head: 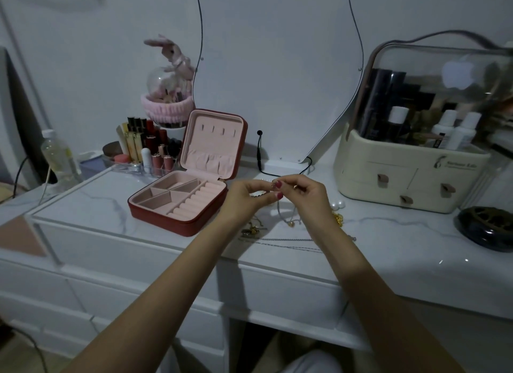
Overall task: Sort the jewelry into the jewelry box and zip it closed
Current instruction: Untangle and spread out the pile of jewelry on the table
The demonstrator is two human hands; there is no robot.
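Left hand [244, 198] and right hand [305, 195] pinching small jewelry piece [273, 184], organizer [410, 178] script unreadable

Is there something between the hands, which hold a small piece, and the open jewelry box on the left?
Nothing visible does. Both hands, left and right, pinch a small piece above the table. The jewelry box lies open just beside the left hand, its lid upright, with only bare table between.
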